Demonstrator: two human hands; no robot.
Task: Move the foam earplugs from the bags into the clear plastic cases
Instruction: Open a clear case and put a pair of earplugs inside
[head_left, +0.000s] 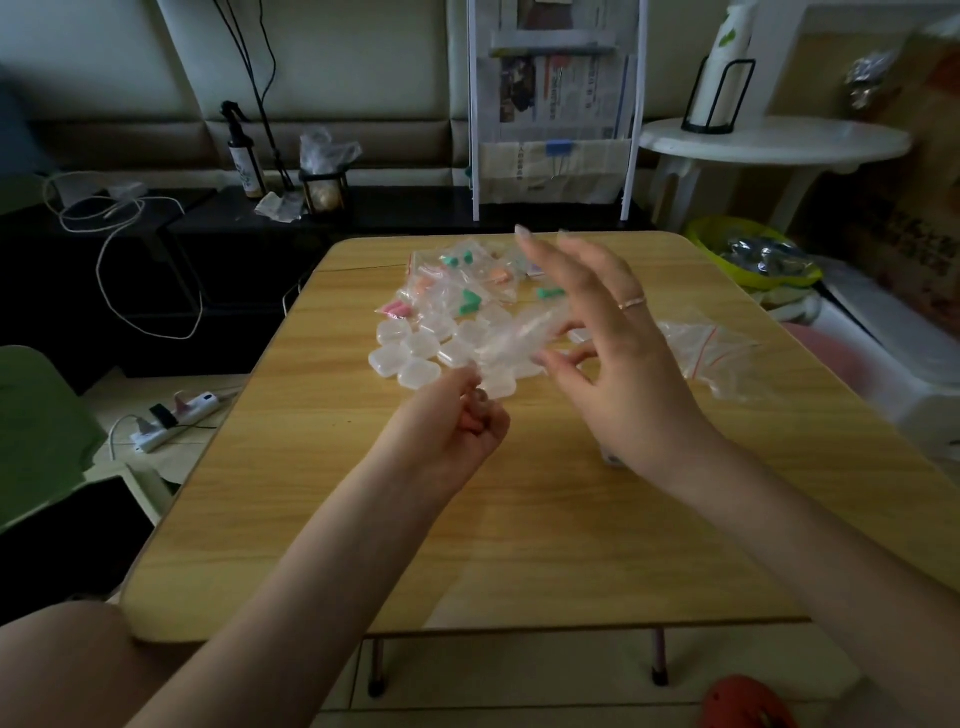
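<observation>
Several earplugs (470, 300), green, orange and pink, are seen inside small bags (441, 283) at the upper centre of the frame, so most of the task is judged undone. Below them a cluster of cases (410, 353) is spread on the table (519, 519); no plug can be made out inside any. One clear bag (519, 332) is pinched at mid-frame between the thumb and a finger of the right hand (613, 353), its other fingers spread wide. The left hand (457, 421) is curled, apparently pinching the same bag's lower edge. Another, seemingly emptied bag (711, 353) is left at right.
</observation>
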